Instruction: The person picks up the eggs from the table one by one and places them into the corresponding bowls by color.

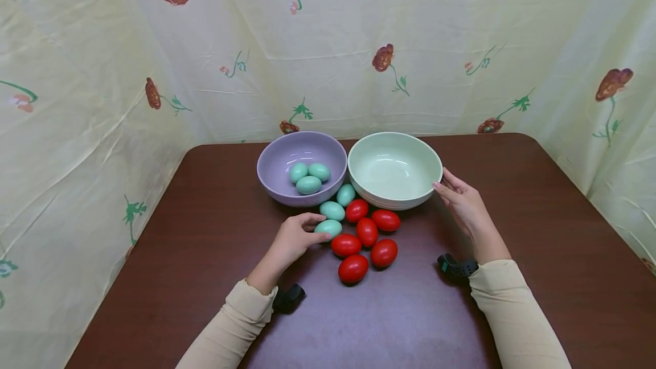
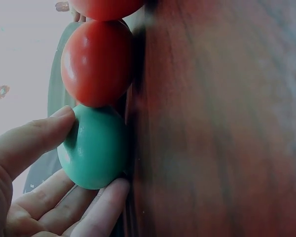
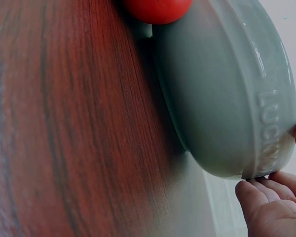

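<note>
In the head view my left hand (image 1: 293, 240) holds a mint-green egg (image 1: 328, 229) low over the table. The left wrist view shows the thumb on one side of this egg (image 2: 93, 148) and the fingers on the other, with a red egg (image 2: 97, 61) right behind it. My right hand (image 1: 465, 205) rests its fingertips against the right side of the pale green bowl (image 1: 396, 197), which has nothing in it. Raised letters run along that bowl's outer wall (image 3: 212, 98). Left of it stands a purple bowl (image 1: 271, 182) with three mint-green eggs (image 1: 309, 185) inside.
Two more mint-green eggs, one nearer (image 1: 332, 210) and one farther (image 1: 345, 195), lie in front of the bowls. Several red eggs (image 1: 367, 232) cluster beside them on the brown table (image 1: 220, 209). A flowered cloth (image 1: 328, 73) hangs behind the table.
</note>
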Available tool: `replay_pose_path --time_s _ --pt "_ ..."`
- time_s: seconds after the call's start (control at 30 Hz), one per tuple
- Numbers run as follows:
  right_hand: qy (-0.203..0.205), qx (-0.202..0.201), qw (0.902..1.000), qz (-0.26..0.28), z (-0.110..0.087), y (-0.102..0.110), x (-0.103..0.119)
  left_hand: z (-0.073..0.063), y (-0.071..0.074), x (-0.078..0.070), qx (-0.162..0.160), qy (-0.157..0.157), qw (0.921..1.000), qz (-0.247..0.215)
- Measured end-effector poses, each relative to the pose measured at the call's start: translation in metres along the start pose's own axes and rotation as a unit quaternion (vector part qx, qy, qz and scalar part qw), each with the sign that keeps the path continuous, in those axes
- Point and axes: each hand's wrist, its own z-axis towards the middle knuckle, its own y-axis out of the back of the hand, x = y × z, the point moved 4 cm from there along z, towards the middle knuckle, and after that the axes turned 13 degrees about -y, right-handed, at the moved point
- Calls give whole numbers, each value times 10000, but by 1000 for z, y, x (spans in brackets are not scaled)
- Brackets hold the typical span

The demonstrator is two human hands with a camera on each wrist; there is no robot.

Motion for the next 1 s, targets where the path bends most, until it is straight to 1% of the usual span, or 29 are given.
replay_pose_path --time_s 0.17,0.33,0.43,0.6,0.73,0.87,1.0 --pt "3 36 9999 125 0 0 0 0 0 -1 5 3 10000 -16" --pt "-10 59 9997 244 -1 0 0 -2 4 -5 -96 29 9999 -10" --pt "6 34 9998 181 -1 0 1 -3 6 -9 -170 -4 9999 8" --pt "-19 -26 10000 38 -1 0 1 -5 10 -16 -200 -40 9998 55" --pt "16 4 10000 7 0 0 0 -6 14 -21 -297 -77 9995 108" --pt "64 63 9999 137 0 0 -1 -4 20 -28 -339 -187 9990 215" --pt "74 70 9998 188 -1 0 0 -1 26 -34 -290 -201 9991 238"
